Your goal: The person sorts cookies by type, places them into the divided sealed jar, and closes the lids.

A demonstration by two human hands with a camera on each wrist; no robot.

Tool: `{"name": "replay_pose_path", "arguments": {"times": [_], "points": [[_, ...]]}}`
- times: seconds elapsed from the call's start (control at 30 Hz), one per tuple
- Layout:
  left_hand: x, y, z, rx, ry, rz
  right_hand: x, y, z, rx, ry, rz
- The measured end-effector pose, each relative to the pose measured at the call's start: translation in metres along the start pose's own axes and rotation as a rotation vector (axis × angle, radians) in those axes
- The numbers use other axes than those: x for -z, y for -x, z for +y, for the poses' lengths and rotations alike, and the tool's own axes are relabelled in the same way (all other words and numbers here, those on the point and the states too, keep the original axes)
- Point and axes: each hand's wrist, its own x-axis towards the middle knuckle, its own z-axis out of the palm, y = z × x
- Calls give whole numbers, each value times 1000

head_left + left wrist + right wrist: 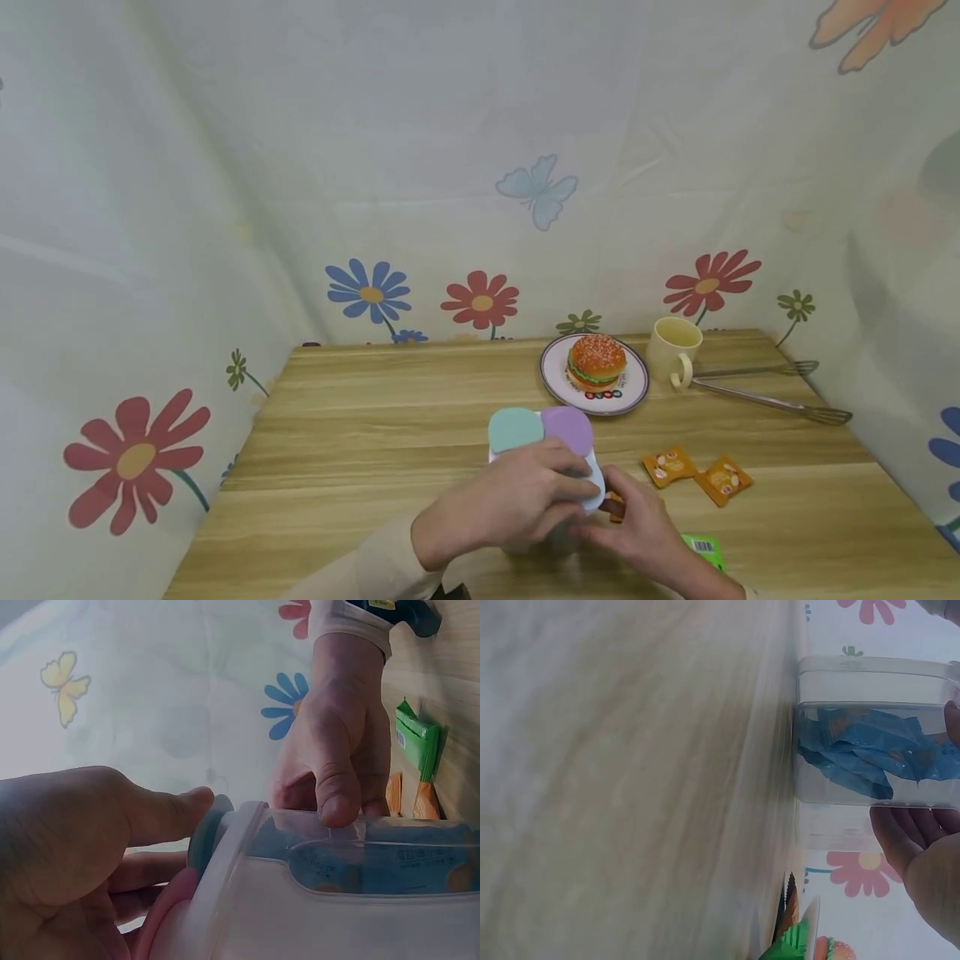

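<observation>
A storage box (870, 686) with clear plastic walls stands upright on the table, blue packets (870, 742) inside it. Its top carries several coloured lids, among them a teal lid (514, 429), a purple lid (567, 429) and a light blue lid (594, 487). Over the top lies my left hand (517, 496), its thumb and fingers gripping the light blue lid at its edge. My right hand (637, 525) holds the side of the box near the top, thumb on one face and fingers on another. Part of the top is hidden under my left hand.
Orange packets (667, 465) and a green packet (705, 550) lie right of the box. Farther back are a plate (555, 379) with a hamburger (596, 361), a cream mug (675, 350) and two metal whisks (825, 415). Printed curtains (420, 208) surround the table (360, 417).
</observation>
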Motion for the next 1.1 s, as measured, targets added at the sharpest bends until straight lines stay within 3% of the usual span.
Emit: {"name": "replay_pose_path", "arguments": {"times": [0.1, 0.3, 0.47, 0.8, 1.03, 1.1], "points": [[-1, 1, 2, -20, -39, 10, -2, 0, 1, 14, 2, 5], [0, -1, 8, -87, -209, 42, 1, -2, -1, 4, 10, 4], [-6, 4, 9, -75, -228, 65, 1, -2, 0, -21, 10, -2], [-7, 16, 1, 28, 103, 88, 0, -1, 1, -65, -24, -36], [1, 29, -24, 34, 253, 300, 1, -1, 0, -67, -26, -32], [5, 34, -34, 77, 310, 316, 2, -1, -1, -87, -20, -30]]}}
